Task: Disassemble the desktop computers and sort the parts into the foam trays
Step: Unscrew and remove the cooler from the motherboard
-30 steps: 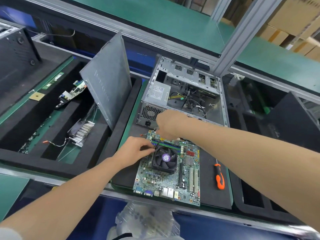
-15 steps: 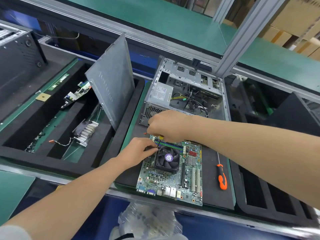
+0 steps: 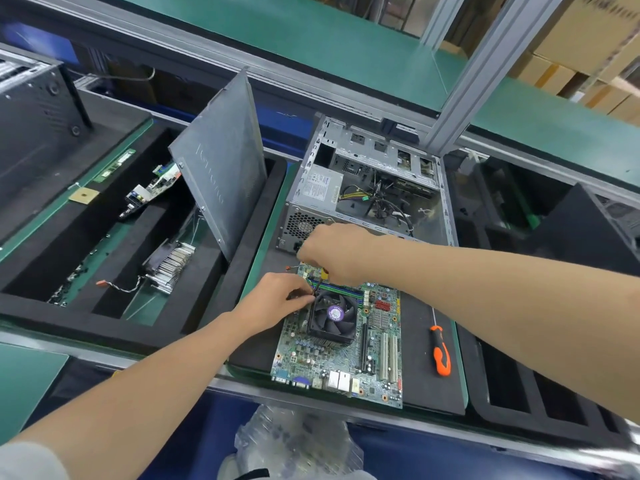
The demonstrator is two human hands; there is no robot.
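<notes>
A green motherboard [image 3: 343,362] lies flat on a black foam pad [image 3: 422,386] in front of me. A black cooler fan [image 3: 333,315] with a purple hub sits on its upper half. My left hand [image 3: 277,299] rests at the fan's left edge, its fingertips pinching the thin black fan cable. My right hand [image 3: 334,252] is curled over the board's top left corner, fingers down on the same cable or its plug; what it holds is hidden. Behind the board stands the open grey computer case [image 3: 374,188] with loose cables inside.
An orange-handled screwdriver [image 3: 440,351] lies on the pad right of the board. A grey side panel [image 3: 221,168] leans upright in the black foam tray [image 3: 104,317] on the left, which holds a heatsink [image 3: 169,266] and circuit boards [image 3: 152,188]. More foam slots [image 3: 512,386] lie right.
My right hand has shifted slightly left over the board's top corner. My left hand stays at the fan's edge. The view has tilted a little.
</notes>
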